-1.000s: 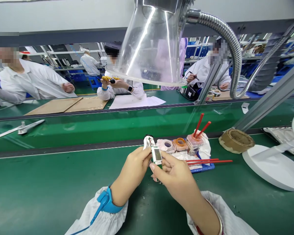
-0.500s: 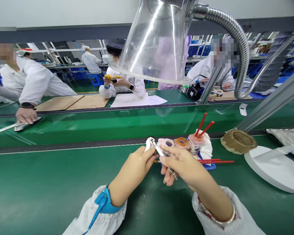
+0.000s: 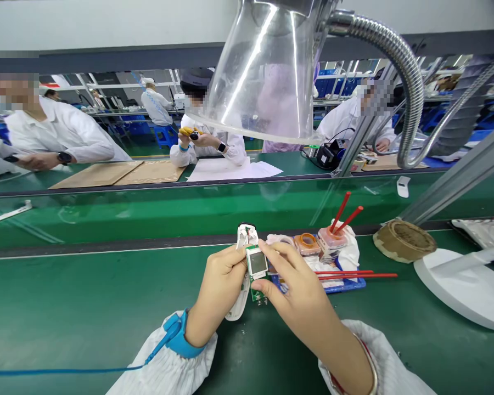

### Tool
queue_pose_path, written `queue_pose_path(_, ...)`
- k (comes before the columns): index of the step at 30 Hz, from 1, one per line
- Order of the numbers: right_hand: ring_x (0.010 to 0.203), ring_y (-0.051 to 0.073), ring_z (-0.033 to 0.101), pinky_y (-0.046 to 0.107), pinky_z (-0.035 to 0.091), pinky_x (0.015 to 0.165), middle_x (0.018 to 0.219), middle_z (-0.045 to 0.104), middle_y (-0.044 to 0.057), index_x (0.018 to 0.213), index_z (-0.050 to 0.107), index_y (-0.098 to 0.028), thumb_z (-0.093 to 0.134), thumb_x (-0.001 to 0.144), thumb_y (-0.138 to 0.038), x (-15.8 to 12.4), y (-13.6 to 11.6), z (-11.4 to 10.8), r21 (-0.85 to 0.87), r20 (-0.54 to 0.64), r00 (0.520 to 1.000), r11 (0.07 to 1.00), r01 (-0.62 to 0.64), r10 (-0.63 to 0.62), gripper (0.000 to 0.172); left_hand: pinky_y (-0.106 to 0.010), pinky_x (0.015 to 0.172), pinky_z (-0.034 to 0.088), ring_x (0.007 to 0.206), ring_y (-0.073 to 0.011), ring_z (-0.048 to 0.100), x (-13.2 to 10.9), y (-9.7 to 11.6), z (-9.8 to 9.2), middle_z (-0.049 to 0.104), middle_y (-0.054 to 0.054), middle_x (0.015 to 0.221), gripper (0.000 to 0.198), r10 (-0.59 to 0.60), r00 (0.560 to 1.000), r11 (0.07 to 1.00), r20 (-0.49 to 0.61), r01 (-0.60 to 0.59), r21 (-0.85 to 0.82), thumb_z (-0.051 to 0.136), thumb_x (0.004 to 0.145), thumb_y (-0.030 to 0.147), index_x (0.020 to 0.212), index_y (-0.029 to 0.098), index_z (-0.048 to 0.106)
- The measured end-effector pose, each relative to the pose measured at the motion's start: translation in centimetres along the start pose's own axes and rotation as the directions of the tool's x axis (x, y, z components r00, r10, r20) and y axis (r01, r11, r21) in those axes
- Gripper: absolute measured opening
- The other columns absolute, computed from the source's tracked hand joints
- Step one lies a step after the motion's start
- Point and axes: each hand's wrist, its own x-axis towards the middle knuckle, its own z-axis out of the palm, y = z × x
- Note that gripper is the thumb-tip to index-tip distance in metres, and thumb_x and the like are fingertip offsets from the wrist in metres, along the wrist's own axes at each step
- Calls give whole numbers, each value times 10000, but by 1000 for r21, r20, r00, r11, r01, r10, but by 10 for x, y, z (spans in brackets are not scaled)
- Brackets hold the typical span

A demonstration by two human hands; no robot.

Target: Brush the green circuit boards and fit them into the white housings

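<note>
My left hand [image 3: 223, 278] is closed around a white plastic housing half [image 3: 239, 307], which stands roughly upright over the green bench. Its upper end shows an open inside with small wires. Between thumb and fingers, my right hand [image 3: 298, 280] grips a green circuit board [image 3: 258, 295] with a small grey display [image 3: 257, 262] facing me. The board is beside the housing, close against its right side, and the left fingertips reach its edge. Whether the wires join the two parts cannot be made out. A blue wrist strap [image 3: 185, 334] with a cord is on my left wrist.
Behind my right hand, a blue tray [image 3: 346, 285] carries small jars [image 3: 307, 244] and red sticks [image 3: 354, 274]. A tape roll [image 3: 403, 240] and a white round base [image 3: 456, 285] stand at right. A clear hood [image 3: 263, 77] hangs overhead. Co-workers sit across the green conveyor [image 3: 181, 211].
The board has turned so its display faces me, and the housing now stands more upright beside it. Across the conveyor, the co-worker at left has drawn a hand back from the belt.
</note>
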Motion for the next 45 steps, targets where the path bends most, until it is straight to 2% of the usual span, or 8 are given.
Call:
queue_pose_path(4, 1116, 199, 456, 342, 375, 982, 1206, 510, 58, 1287, 443, -203, 586, 857, -201, 5, 1, 3, -92, -113, 974, 978, 187, -197, 453, -188, 575, 385, 643, -98, 520, -3, 3, 2, 629, 37, 712, 375, -18, 1000, 994, -15, 16, -108, 438, 760, 0, 813, 226, 732)
queue_pose_path(11, 1019, 229, 455, 391, 394, 883, 1113, 493, 104, 1248, 488, -137, 547, 877, -195, 9, 1, -4, -200, -98, 975, 964, 175, -198, 379, -214, 674, 436, 770, -126, 574, -5, 4, 3, 677, 2, 970, 305, 57, 997, 978, 56, -44, -202, 450, 877, 171, 1060, 263, 677)
queue_pose_path(16, 947, 228, 458, 386, 406, 818, 1064, 509, 109, 1272, 470, -117, 510, 895, -212, 14, 1, -10, -283, -62, 979, 944, 170, -195, 391, -275, 967, 369, 1187, -189, 471, -12, 0, 12, 502, -22, 1344, 428, 77, 997, 968, 21, -70, -240, 375, 928, 278, 1355, 289, 403)
queue_pose_path(20, 922, 242, 469, 401, 421, 783, 1036, 520, 125, 1274, 465, -91, 467, 917, -242, 15, 2, -10, -337, -55, 980, 927, 163, -192, 388, -335, 1001, 365, 1205, -178, 471, -19, -3, 21, 457, -29, 1389, 575, -15, 998, 923, -57, -8, -384, 297, 945, 367, 1441, 322, 10)
queue_pose_path(27, 925, 245, 464, 401, 431, 773, 1021, 516, 131, 1278, 458, -99, 455, 918, -268, 15, -5, -17, -361, 6, 992, 925, 122, -129, 398, -312, 1049, 331, 1270, -197, 406, -14, -1, 23, 406, 14, 1427, 424, -173, 985, 708, 18, 137, -692, 423, 913, 342, 1337, 341, 409)
queue_pose_path(31, 876, 237, 463, 390, 425, 739, 966, 530, 122, 1264, 475, -96, 469, 910, -269, 18, -8, -18, -399, -26, 988, 908, 127, -150, 393, -321, 1012, 380, 1240, -212, 445, -15, -3, 27, 452, -7, 1395, 432, -185, 981, 611, 62, 164, -774, 465, 899, 319, 1327, 351, 421)
queue_pose_path(40, 826, 227, 461, 388, 418, 703, 919, 538, 129, 1247, 486, -57, 459, 922, -288, 20, -8, -17, -443, -18, 980, 880, 171, -199, 400, -318, 1044, 337, 1279, -200, 394, -19, -3, 32, 441, 7, 1403, 413, -212, 977, 577, 31, 151, -803, 443, 909, 324, 1318, 375, 427)
queue_pose_path(45, 829, 229, 471, 401, 438, 706, 921, 545, 135, 1251, 482, -62, 449, 925, -274, 19, -6, -13, -446, -24, 979, 878, 173, -205, 390, -310, 945, 433, 1184, -211, 501, -20, -3, 32, 492, -31, 1359, 489, -244, 969, 611, 24, 173, -772, 483, 884, 348, 1360, 346, 373)
